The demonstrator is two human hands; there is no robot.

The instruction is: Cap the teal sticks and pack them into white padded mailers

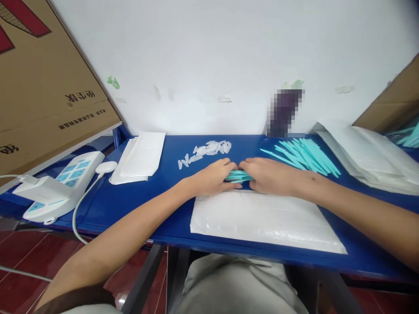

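Between my two hands is a small bundle of teal strips (239, 175), thin and flat. My left hand (214, 176) closes on its left end and my right hand (270, 175) on its right end, with the fingertips almost meeting above it. Just in front of the hands lies a flat stack of white plastic bags (262, 218). More teal strips (306, 156) are spread in a loose pile beyond my right hand. Small whitish translucent pieces (209, 150) lie scattered behind my left hand. My fingers hide part of the bundle.
White sheets or bags (144, 155) lie on the blue table (176, 192) at left, beside a power strip (70, 183) with a cable. A large cardboard box (49, 87) stands far left. At right are clear bags (369, 157) and another box (389, 100). A white wall closes the back.
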